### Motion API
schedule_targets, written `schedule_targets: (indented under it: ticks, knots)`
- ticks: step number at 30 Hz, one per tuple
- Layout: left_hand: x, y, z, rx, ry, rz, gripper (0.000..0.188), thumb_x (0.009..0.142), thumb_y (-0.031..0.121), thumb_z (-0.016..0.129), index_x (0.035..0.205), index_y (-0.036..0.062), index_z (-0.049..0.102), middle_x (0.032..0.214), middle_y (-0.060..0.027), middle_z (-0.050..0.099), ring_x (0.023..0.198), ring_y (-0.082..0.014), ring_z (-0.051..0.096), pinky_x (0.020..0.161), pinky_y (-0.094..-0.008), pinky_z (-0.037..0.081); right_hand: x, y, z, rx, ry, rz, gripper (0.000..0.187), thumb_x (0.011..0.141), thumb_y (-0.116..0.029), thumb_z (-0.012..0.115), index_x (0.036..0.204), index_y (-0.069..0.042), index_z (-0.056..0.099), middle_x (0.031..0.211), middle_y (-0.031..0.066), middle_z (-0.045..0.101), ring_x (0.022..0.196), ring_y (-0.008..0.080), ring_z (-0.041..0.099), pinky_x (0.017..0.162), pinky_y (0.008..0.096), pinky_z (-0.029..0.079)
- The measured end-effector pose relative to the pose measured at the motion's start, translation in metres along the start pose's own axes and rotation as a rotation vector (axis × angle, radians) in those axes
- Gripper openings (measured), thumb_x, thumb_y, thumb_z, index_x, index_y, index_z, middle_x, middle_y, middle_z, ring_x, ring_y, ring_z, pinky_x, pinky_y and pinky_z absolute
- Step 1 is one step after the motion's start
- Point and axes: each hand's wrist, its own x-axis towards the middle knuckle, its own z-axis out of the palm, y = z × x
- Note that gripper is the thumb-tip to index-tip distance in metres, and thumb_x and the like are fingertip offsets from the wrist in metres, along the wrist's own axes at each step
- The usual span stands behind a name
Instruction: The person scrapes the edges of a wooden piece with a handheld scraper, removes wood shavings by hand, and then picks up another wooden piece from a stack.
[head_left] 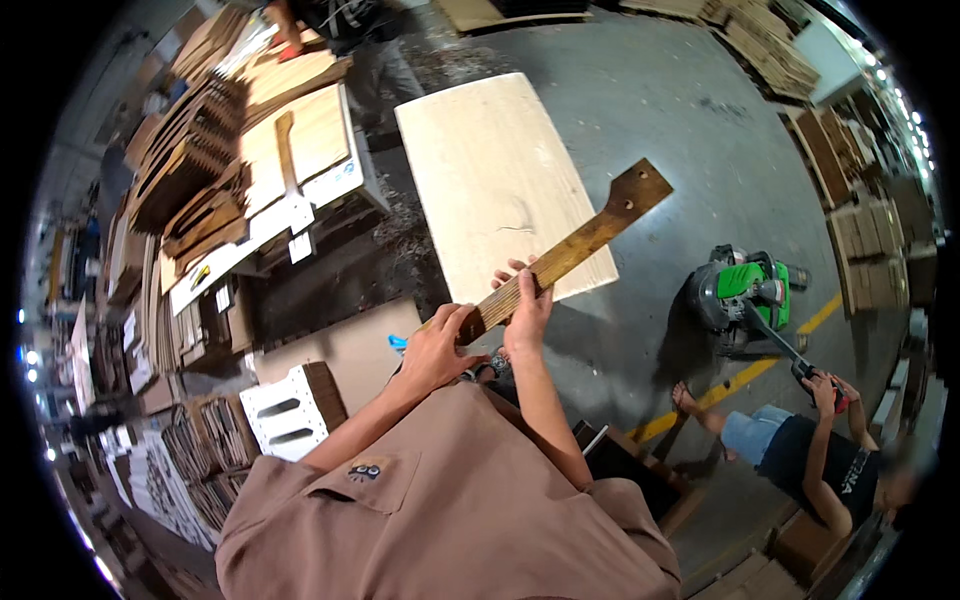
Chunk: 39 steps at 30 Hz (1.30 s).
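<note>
I hold a long brown wooden slat (582,243) slantwise in front of me. Its far end widens into an angled head with small round holes. My left hand (440,348) closes over the near end, which it partly hides. Farther up, my right hand (528,312) grips the slat from the right side, thumb along it and fingertips showing past the other edge. A small bright blue thing (397,343) shows beside my left hand; its kind is unclear. Beyond the slat lies a large pale wooden board (490,170).
At left, a work table (262,222) bears stacked brown wooden parts (185,160) and a similar slat (287,150). White slotted panels (285,412) stand lower left. At right, a person (815,455) holds the handle of a green-and-black wheeled machine (745,290) near a yellow floor line (740,378).
</note>
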Motion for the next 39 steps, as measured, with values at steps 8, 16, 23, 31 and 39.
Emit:
schedule_targets:
  ticks: [8, 16, 23, 31, 39]
  knots:
    - [0.043, -0.055, -0.010, 0.012, 0.006, 0.048, 0.076, 0.078, 0.030, 0.093, 0.144, 0.0075, 0.061, 0.123, -0.0138, 0.074, 0.101, -0.0400, 0.077, 0.081, -0.0513, 0.063, 0.021, -0.008, 0.020, -0.392, -0.280, 0.069, 0.060, 0.117, -0.026, 0.062, 0.167, -0.004, 0.036, 0.161, 0.0178, 0.062, 0.136, 0.0349, 0.069, 0.113, 0.0464, 0.056]
    - [0.008, -0.103, -0.030, -0.155, 0.155, 0.029, 0.082, 0.077, 0.037, 0.092, 0.145, 0.0048, 0.061, 0.125, -0.0153, 0.075, 0.098, -0.0411, 0.077, 0.079, -0.0519, 0.063, 0.037, 0.027, 0.042, -0.510, -0.682, 0.064, 0.074, 0.122, -0.052, 0.042, 0.171, 0.003, 0.036, 0.168, 0.0216, 0.053, 0.153, 0.0354, 0.055, 0.131, 0.0484, 0.039]
    - [-0.021, -0.170, -0.040, -0.172, 0.373, -0.235, 0.071, 0.083, 0.039, 0.088, 0.141, 0.0063, 0.066, 0.124, -0.0171, 0.076, 0.108, -0.0398, 0.076, 0.089, -0.0506, 0.062, 0.088, 0.111, 0.047, -1.564, -0.530, -0.504, 0.073, 0.112, -0.051, 0.063, 0.163, 0.000, 0.050, 0.172, 0.0251, 0.045, 0.163, 0.0458, 0.034, 0.135, 0.0586, 0.024]
    - [-0.040, -0.231, -0.073, -0.082, 0.412, -0.494, 0.072, 0.084, 0.036, 0.089, 0.145, 0.0073, 0.065, 0.126, -0.0160, 0.077, 0.108, -0.0391, 0.076, 0.089, -0.0497, 0.062, 0.097, 0.134, 0.040, -1.964, -0.472, -0.810, 0.065, 0.105, -0.040, 0.072, 0.156, -0.003, 0.056, 0.170, 0.0165, 0.050, 0.162, 0.0392, 0.039, 0.135, 0.0546, 0.031]
    - [-0.039, -0.248, -0.086, -0.054, 0.445, -0.508, 0.070, 0.083, 0.035, 0.090, 0.146, 0.0113, 0.067, 0.122, -0.0132, 0.078, 0.104, -0.0379, 0.077, 0.087, -0.0491, 0.062, 0.091, 0.128, 0.053, -1.963, -0.428, -0.712, 0.066, 0.103, -0.040, 0.073, 0.157, -0.005, 0.056, 0.170, 0.0152, 0.050, 0.162, 0.0374, 0.040, 0.135, 0.0540, 0.029]
